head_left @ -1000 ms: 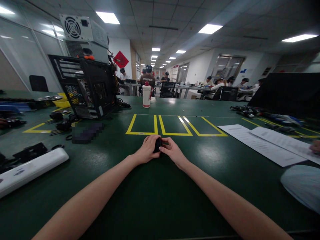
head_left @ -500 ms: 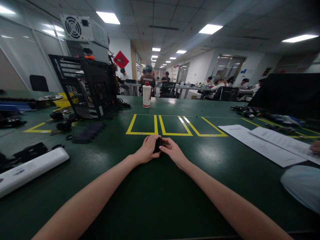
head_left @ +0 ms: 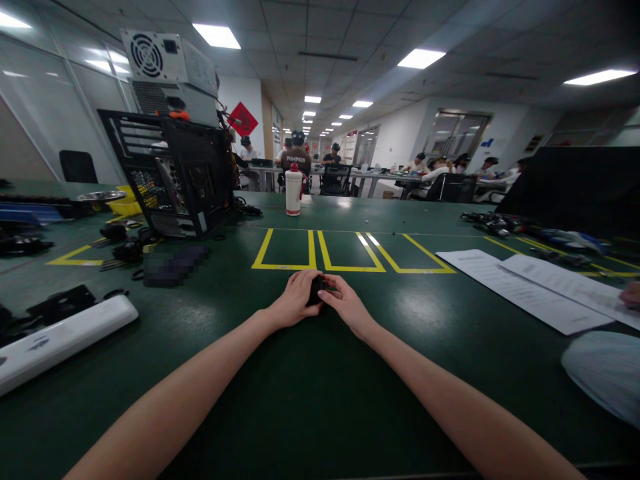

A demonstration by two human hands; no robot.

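Observation:
Between my hands is a small dark, rounded object (head_left: 315, 289), mostly covered by fingers, so its kind is unclear. My left hand (head_left: 296, 300) wraps around its left side, thumb underneath. From the right, my right hand (head_left: 346, 302) grips it with thumb and fingertips. Both hands are low over the green tabletop (head_left: 320, 387), just in front of the yellow tape outlines (head_left: 350, 268).
A computer case (head_left: 170, 177) with power supplies (head_left: 167, 60) on top stands at left. A white bottle (head_left: 294, 192) is ahead. Papers (head_left: 530, 290) and another person's hand (head_left: 631, 295) are at right. A long white object (head_left: 65, 343) lies at left.
My right thumb has shifted very slightly on the dark object. Otherwise both hands and the things on the table are where they were.

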